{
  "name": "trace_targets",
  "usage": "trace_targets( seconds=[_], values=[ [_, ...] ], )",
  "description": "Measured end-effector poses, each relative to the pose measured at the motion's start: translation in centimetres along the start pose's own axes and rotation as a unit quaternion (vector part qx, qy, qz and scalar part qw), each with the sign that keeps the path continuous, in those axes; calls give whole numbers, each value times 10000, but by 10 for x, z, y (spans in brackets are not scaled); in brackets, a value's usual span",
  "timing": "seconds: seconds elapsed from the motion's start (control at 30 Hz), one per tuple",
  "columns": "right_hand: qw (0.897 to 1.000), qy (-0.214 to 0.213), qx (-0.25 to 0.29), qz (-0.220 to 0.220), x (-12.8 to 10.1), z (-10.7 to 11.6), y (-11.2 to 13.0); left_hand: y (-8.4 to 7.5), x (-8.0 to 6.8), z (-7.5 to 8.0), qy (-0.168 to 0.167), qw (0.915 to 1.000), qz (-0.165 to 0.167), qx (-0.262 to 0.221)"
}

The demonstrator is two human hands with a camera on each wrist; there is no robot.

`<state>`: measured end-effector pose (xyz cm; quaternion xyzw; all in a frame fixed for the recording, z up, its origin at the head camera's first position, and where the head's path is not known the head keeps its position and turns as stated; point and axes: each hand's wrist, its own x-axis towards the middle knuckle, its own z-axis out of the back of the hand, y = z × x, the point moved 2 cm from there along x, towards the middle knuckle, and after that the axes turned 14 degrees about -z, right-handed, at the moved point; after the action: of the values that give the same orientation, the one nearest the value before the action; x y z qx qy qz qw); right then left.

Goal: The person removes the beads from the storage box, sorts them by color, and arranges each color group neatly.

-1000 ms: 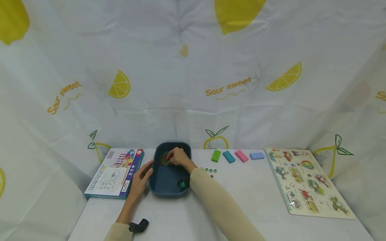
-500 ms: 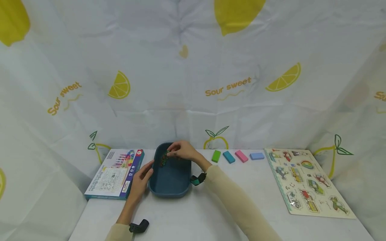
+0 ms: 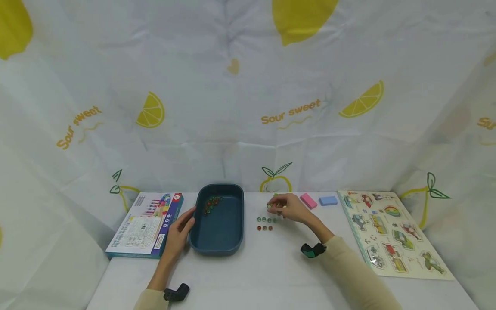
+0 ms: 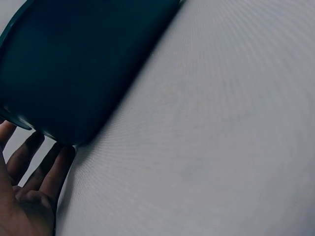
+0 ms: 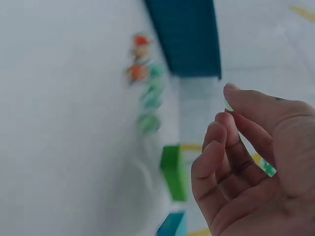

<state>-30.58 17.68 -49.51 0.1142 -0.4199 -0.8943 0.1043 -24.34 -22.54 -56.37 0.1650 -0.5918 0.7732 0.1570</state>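
Observation:
My left hand (image 3: 179, 232) rests its extended fingers along the left wall of a dark blue rectangular tray (image 3: 217, 250). In the left wrist view, the fingertips (image 4: 64, 152) meet the tray's side. A cluster of small green and orange glass marbles (image 3: 211, 203) lies at the tray's far left. To the right of the tray, my right hand (image 3: 290, 207) is over the table, pinching a pale green marble (image 5: 228, 105) between thumb and finger. Just left of and nearer than that hand are a row of several green marbles (image 3: 264, 219) and a row of three orange-brown marbles (image 3: 265, 228).
Behind the right hand, a green block (image 5: 172, 172) and a teal block (image 5: 172, 225) are mostly hidden in the head view. Pink (image 3: 308, 201) and light blue (image 3: 328, 201) blocks sit alongside. A picture puzzle board (image 3: 391, 232) lies right, a flat box (image 3: 145, 226) left.
My right hand has lifted out of the tray with a green marble and moved right, over the table beside the marble rows. The left hand has stayed at the tray's side.

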Motion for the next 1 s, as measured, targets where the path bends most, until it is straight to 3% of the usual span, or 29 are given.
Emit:
trace_targets(
  seconds=[0.17, 0.33, 0.8, 1.0],
  values=[
    [9983, -150, -555, -61, -20, 7, -37, 1, -2, 1, 1, 10000, 28, 31],
    [9968, -174, -780, 5, -26, 4, -50, -1, -1, 3, -11, 10000, 87, 48],
    [9958, -205, -889, 38, -25, 1, -49, -1, 0, 1, -9, 9998, 168, -69],
    [9993, -292, -240, 5, -18, 8, -13, 0, 1, 1, 19, 9997, 208, -92]
  ],
)
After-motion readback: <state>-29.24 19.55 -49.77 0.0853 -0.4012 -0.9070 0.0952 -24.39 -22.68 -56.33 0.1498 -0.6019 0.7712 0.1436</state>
